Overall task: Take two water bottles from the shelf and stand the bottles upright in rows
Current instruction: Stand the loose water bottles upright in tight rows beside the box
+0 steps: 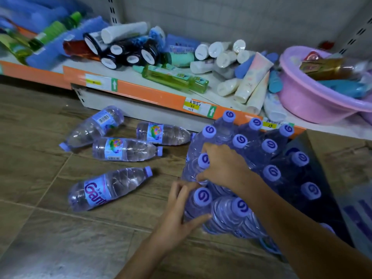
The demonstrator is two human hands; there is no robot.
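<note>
On the brown tiled floor [40,228], clear plastic water bottles with purple caps [269,147] stand upright in rows, close together. The right hand [223,166] curls its fingers around one standing bottle [194,168] at the front of the group. The left hand [179,216] wraps around the bottle beside it [198,206], thumb on the near side. Four more clear bottles [124,149] lie flat on the floor nearby. Behind them, an orange-edged shelf [153,95] holds white tubes [251,85] and a pink plastic bowl [302,101].
</note>
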